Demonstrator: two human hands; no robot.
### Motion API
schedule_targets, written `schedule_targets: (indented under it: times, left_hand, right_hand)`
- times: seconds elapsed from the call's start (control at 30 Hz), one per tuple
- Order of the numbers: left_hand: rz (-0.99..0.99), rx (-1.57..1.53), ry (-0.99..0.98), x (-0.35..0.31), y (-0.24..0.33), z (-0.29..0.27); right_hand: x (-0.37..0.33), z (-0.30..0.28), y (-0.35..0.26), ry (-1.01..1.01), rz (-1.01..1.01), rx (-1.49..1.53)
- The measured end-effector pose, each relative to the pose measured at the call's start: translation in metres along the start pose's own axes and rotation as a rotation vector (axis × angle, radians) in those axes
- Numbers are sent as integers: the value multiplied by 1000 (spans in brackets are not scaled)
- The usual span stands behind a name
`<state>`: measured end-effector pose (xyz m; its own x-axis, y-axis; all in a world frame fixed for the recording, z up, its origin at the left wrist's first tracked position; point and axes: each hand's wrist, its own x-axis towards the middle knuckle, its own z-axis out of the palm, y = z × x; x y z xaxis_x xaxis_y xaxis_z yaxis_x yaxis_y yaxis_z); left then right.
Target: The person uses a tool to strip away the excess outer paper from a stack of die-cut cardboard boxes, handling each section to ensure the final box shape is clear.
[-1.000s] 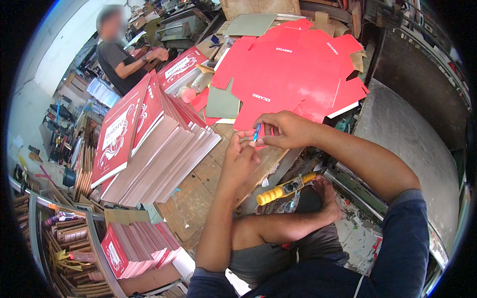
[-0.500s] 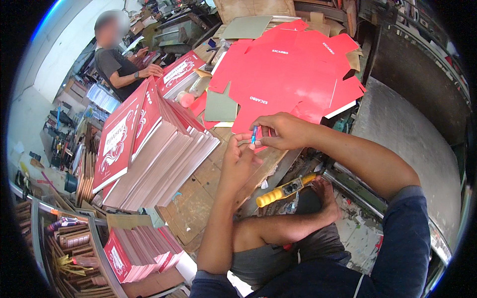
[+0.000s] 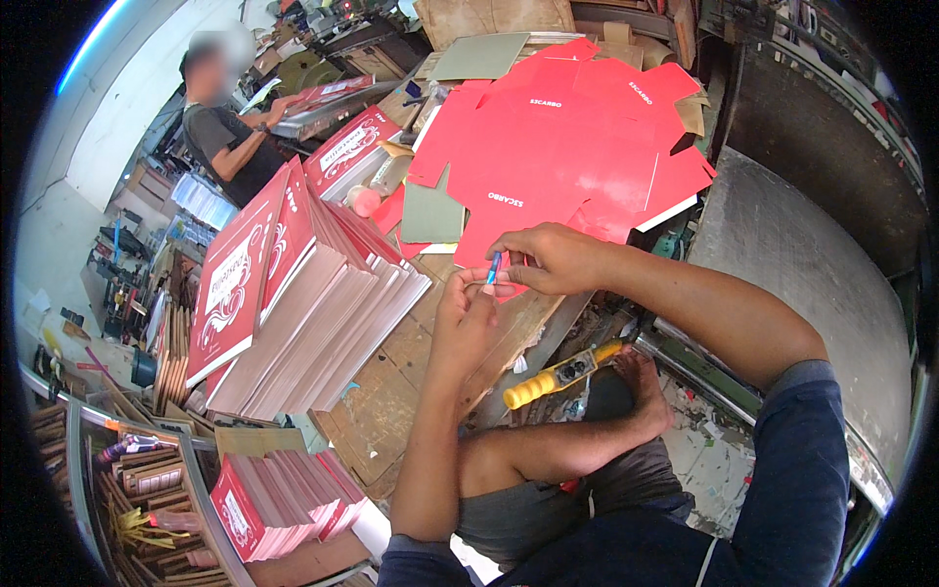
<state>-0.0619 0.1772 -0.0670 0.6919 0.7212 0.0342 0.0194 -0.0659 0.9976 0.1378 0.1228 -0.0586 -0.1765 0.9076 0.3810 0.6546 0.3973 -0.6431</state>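
Note:
Both hands meet in front of me over the near edge of the wooden table. A small, slim blue object (image 3: 493, 269) is held upright between my fingertips; its exact kind is too small to make out. My left hand (image 3: 465, 315) pinches its lower end, while my right hand (image 3: 556, 258) grips the upper part with bent fingers. Just beyond my hands lies a large red cut cardboard sheet (image 3: 558, 147) with flaps and slots. To the left stands a thick stack of red-and-white printed cardboard pieces (image 3: 323, 323).
A yellow-handled lever (image 3: 533, 389) sticks out below my right forearm. Grey metal machinery (image 3: 802, 245) stands on the right. Another bundle of red-and-white cardboard (image 3: 284, 494) sits at lower left. A co-worker (image 3: 220, 132) stands at far left. Grey-green boards (image 3: 433, 210) lie beside the red sheet.
The blue object has tilted and shifted slightly left between my fingers. The co-worker's hands have moved from the far red-and-white stack up to a red printed piece behind it.

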Motion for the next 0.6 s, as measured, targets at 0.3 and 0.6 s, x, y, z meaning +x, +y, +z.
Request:
schedule_targets:
  times: [0.3,0.6]
  left_hand:
    - [-53,-5,15,-2,1,-1]
    - [-57,-13,28,-2,2,0]
  right_hand:
    - [0,-1,-6,-2,20,31]
    - [0,-2,-7,-15,17,35]
